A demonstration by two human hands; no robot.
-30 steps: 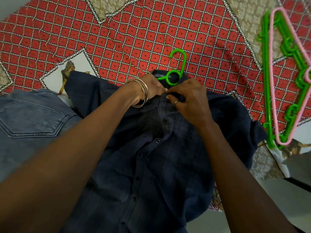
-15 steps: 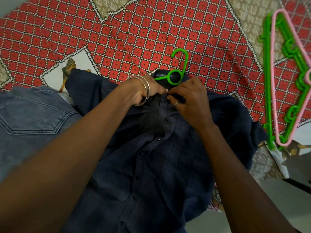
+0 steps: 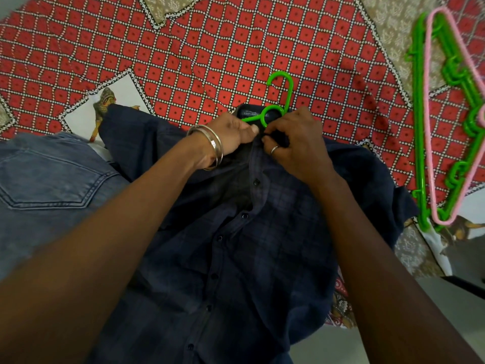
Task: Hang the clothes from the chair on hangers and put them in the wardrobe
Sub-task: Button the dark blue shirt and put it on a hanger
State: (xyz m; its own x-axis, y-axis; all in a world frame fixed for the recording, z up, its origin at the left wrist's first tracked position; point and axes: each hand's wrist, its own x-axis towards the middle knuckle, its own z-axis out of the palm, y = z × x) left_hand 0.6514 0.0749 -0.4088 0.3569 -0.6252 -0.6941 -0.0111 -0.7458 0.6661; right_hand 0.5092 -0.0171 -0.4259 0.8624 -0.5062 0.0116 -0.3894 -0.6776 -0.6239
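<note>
Both the left hand [image 3: 231, 135] and right hand [image 3: 296, 145] are pinching the dark checked shirt [image 3: 236, 245] collar with their fingers, below the green hanger [image 3: 278, 101] hook, on the bed [image 3: 157, 48].

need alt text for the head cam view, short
Two hands, left hand and right hand, pinch the collar of a dark navy shirt on a green hanger, spread over a red patterned bedspread. Jeans lie left, spare hangers right.

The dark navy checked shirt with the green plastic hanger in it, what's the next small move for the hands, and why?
Probably finish fastening the top button. Both hands, left and right, pinch the collar edges of the dark navy checked shirt together just below the hook of the green plastic hanger, while the buttons lower down look closed. A closed collar should keep the shirt on the hanger when lifted.
</note>
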